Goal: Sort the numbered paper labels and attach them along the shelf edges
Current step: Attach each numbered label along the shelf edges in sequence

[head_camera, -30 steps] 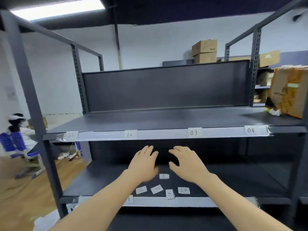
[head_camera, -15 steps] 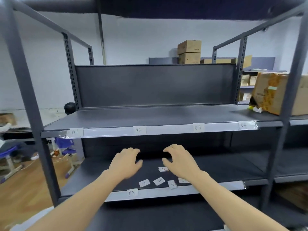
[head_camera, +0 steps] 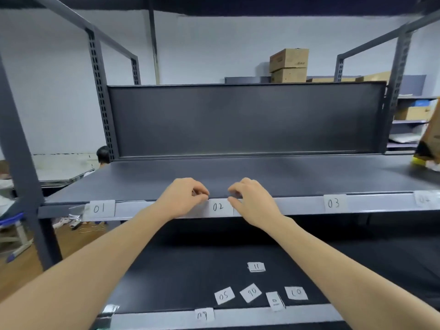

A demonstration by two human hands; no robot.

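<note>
Open deck stretched across the upper shelf to its back panel; a cardboard box blocked its right end. Loose labels cluttered the front edge of the lower shelf, right of middle.

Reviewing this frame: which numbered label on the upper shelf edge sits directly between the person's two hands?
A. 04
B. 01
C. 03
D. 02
D: on the upper shelf edge, label 02 lies between the left hand and the right hand, with the fingertips of both hands at its upper corners.
</note>
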